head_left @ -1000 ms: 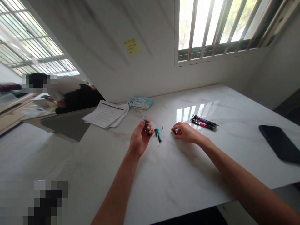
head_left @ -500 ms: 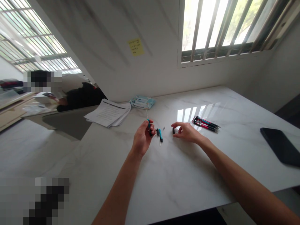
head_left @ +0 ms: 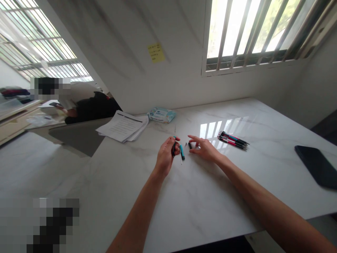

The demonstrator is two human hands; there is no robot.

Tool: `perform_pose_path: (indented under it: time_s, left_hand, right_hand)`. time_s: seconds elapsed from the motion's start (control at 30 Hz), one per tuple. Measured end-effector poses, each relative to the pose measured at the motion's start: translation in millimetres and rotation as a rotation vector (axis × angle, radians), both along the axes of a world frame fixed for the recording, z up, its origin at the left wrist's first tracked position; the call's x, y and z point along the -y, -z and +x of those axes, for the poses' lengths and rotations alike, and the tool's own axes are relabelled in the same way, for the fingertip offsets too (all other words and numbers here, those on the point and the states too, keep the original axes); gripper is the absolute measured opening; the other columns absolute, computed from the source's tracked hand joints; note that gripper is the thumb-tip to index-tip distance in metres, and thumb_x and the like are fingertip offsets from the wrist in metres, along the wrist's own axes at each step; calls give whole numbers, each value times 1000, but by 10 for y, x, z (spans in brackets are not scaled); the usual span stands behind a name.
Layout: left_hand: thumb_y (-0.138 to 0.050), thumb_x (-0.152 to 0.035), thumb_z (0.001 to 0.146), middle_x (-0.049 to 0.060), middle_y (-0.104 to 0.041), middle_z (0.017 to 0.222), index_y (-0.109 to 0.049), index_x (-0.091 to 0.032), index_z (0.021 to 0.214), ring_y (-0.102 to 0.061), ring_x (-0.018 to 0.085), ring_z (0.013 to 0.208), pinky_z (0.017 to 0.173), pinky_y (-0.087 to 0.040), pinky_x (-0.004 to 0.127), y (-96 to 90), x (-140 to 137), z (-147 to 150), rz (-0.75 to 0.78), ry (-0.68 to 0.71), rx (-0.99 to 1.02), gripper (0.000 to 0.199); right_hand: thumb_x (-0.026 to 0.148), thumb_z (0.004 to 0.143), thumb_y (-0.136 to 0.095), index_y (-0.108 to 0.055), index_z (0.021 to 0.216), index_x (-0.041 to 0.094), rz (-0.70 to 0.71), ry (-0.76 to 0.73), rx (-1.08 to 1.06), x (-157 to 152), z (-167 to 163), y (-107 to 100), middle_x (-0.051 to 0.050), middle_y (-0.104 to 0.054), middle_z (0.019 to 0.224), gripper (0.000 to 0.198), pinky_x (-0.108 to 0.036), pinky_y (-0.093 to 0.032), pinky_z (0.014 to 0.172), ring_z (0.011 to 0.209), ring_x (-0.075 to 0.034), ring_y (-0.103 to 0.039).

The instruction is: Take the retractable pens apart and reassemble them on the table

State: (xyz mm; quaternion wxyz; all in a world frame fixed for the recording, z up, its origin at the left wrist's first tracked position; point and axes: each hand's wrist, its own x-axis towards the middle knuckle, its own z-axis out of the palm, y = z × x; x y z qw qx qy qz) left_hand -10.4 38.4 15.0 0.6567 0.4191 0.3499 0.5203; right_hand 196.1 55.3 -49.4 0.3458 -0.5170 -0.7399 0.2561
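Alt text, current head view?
Left hand grips a teal and black rod; right hand curves around a small black cylinder, contact unclear. A teal and black tube lies between them on a white marbled table; red, black and teal pens lie at right.

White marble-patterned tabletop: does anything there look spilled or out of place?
No spill shows. Only a slim turquoise-and-black tube, a thin white rod and a tiny silvery piece look stray, lying loose between left hand and right hand, while the slim multicoloured pens lie grouped.
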Motion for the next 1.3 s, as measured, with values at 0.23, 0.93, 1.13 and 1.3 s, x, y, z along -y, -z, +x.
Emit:
perform_pose_path:
  time_s: [0.23,0.93,1.13,1.3]
  left_hand:
    - [-75,-50,83,-5,-42,62,-65,-15,87,-34,7,53,48,-25,19,-5,18,26,10,-24,-75,37]
    - [-75,-51,82,-5,-43,62,-65,-14,87,-35,7,53,49,-25,20,30,12,51,12,-18,-113,38]
    - [-73,-52,83,-5,-42,63,-65,-15,87,-35,7,53,49,-26,19,64,-4,40,26,-12,-134,38]
    - [-71,-53,85,-5,-42,63,-66,-15,88,-35,7,53,48,-26,19,105,-15,44,42,-2,-168,39]
  right_hand:
    - [22,87,-69,-73,117,24,72,135,-27,49,46,-77,-6,-77,108,30,-34,-53,85,91,-21,-69]
    - [15,90,-60,-75,115,23,-7,28,-77,118,30,-103,-5,-79,98,30,-30,-54,79,86,-19,-73]
    - [16,91,-59,-75,115,26,75,20,-143,139,10,-141,-3,-79,108,31,-31,-54,85,94,-17,-70]
    - [29,94,-62,-77,108,25,23,21,-253,171,-9,-239,-3,-79,99,21,-30,-53,80,88,-17,-71]
